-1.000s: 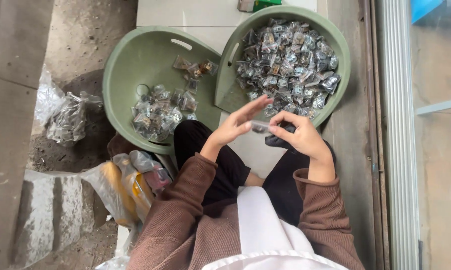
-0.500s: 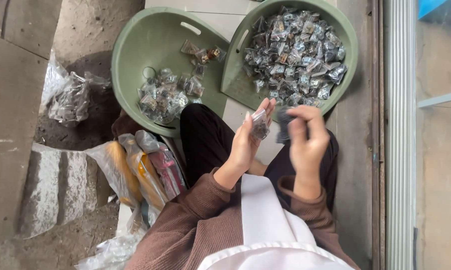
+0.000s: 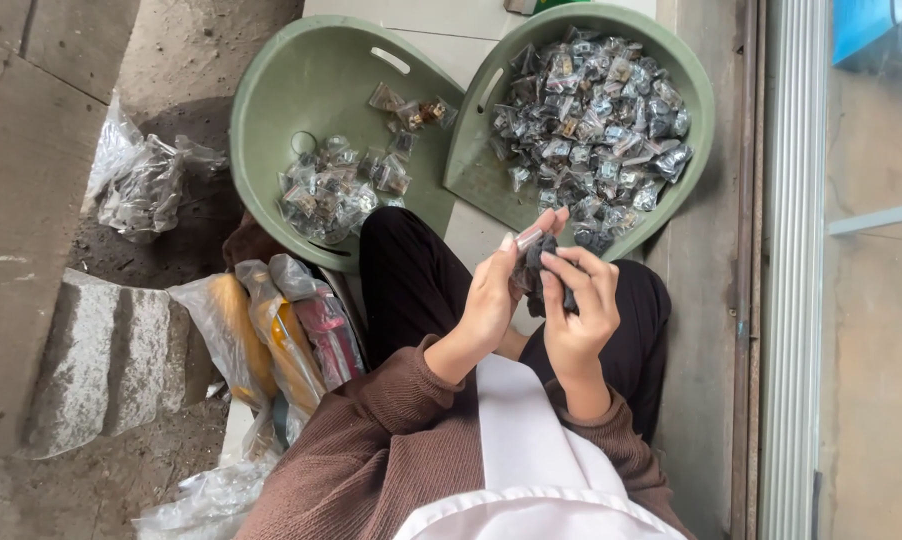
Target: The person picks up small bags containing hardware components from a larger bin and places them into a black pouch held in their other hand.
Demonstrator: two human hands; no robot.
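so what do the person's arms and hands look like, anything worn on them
Both arms wear long brown knitted sleeves with ribbed cuffs ending at the wrists. The left hand and right hand are bare: no gloves, rings or watch visible. The nails look short and unpainted.

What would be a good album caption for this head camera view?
Left hand and right hand hold a small dark packet above two green basins of clear-wrapped packets.

Two basins (image 3: 331, 80) side by side, packets (image 3: 596, 120) in both
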